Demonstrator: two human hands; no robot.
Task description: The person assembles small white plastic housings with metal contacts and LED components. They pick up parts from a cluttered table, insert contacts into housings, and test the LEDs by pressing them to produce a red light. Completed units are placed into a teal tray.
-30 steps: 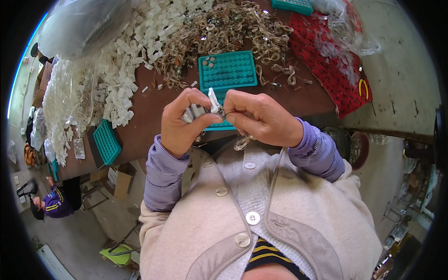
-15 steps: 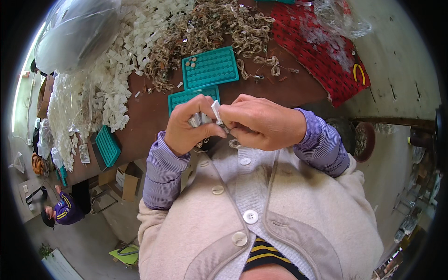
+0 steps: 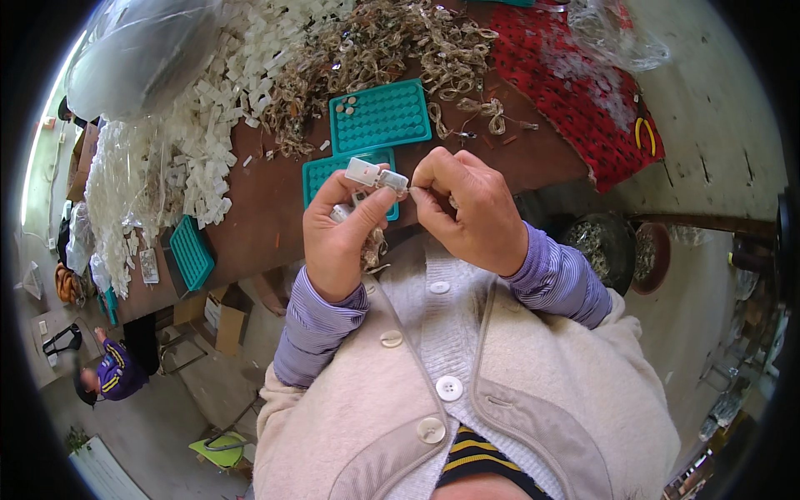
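My left hand [image 3: 340, 237] is closed around several small white plastic cases. One small white plastic case [image 3: 392, 180] sits at its thumb and fingertips, with a flat white piece [image 3: 362, 172] standing out to its left. A looped bundle of thin clear wire [image 3: 374, 250] hangs below that palm. Beside the case's right end, my right hand [image 3: 471, 212] pinches with thumb and forefinger; what lies between the fingertips is too small to make out. Just beyond my hands lie two teal trays [image 3: 408, 125], the nearer one [image 3: 315, 177] partly hidden by my left hand.
White plastic pieces [image 3: 200, 150] are heaped at the left, coiled wire bundles [image 3: 367, 50] at the back. A red patterned cloth [image 3: 575, 92] carries yellow-handled pliers [image 3: 645, 133]. Another teal tray [image 3: 192, 253] leans by the table's left edge. A person [image 3: 122, 371] sits farther off, lower left.
My hands have turned and drawn slightly apart. The white case and flat piece now lie in plain sight at my left fingertips, and the hanging wire bundle shows more.
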